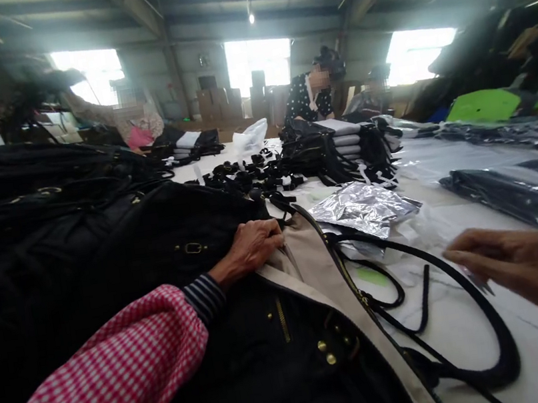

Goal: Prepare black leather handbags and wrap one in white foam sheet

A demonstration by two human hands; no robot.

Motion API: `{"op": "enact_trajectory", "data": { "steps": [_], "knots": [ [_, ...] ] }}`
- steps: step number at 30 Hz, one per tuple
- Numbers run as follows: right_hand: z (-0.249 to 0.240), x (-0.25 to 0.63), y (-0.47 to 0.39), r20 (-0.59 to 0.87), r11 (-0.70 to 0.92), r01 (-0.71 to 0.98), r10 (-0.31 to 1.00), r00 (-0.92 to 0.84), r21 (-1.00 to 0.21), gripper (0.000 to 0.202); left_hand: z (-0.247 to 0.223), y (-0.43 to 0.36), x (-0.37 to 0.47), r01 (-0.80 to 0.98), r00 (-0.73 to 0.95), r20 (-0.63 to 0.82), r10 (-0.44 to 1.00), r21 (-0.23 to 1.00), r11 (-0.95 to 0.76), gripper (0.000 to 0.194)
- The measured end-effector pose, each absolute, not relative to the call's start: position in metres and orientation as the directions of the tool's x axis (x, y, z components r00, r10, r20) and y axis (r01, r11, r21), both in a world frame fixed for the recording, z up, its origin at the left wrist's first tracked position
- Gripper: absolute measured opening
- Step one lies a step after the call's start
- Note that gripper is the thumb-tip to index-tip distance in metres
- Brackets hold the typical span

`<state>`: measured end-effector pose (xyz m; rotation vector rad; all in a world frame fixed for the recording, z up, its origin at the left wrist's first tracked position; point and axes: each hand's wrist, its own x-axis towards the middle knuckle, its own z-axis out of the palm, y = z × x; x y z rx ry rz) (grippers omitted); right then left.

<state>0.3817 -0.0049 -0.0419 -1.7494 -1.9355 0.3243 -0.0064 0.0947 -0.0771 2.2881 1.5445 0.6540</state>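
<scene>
A black handbag (pixel 252 359) with brass studs, a short zip and a beige lining (pixel 306 250) lies open in front of me. My left hand (pixel 258 245) is closed on the edge of its opening, where the lining meets the black outside. The bag's black handle (pixel 487 310) loops out over the white tabletop, with thin straps beside it. Over that tabletop, to the right of the handle and apart from the bag, is my right hand (pixel 514 256), blurred. Its fingers are closed on a small pointed metal tool (pixel 483 284), mostly hidden.
More black bags (pixel 43 181) are heaped at left. Crumpled silver film (pixel 365 207) lies beyond the handle. Behind it stand a stack of black bags (pixel 311 148) and small black strap pieces (pixel 245 175). Plastic-wrapped goods (pixel 515 191) lie at right. Co-workers (pixel 308 94) are across the table.
</scene>
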Motion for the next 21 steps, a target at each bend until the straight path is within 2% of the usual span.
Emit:
{"op": "enact_trajectory", "data": {
  "steps": [3,6,8,11,21],
  "knots": [
    [-0.046,0.297,0.008,0.097,0.239,0.761,0.969,-0.228,-0.603,0.032,-0.075,0.098,-0.008,0.781,0.318,0.156,0.935,0.517,-0.351,0.014],
    [-0.058,0.227,0.034,0.132,0.336,0.676,0.933,-0.336,-0.656,0.022,-0.076,0.102,-0.010,0.774,0.319,0.130,0.939,0.536,-0.337,0.014],
    [-0.066,0.202,0.051,0.182,0.385,0.673,0.918,-0.353,-0.631,0.018,-0.077,0.103,-0.012,0.763,0.325,0.121,0.938,0.552,-0.336,0.015],
    [-0.078,0.192,0.068,0.213,0.432,0.693,0.899,-0.383,-0.577,0.017,-0.079,0.104,-0.014,0.747,0.331,0.119,0.936,0.574,-0.337,0.017],
    [-0.086,0.199,0.084,0.099,0.384,0.626,0.893,-0.439,-0.678,0.017,-0.076,0.099,-0.012,0.739,0.331,0.128,0.935,0.581,-0.341,0.015]
  ]
}}
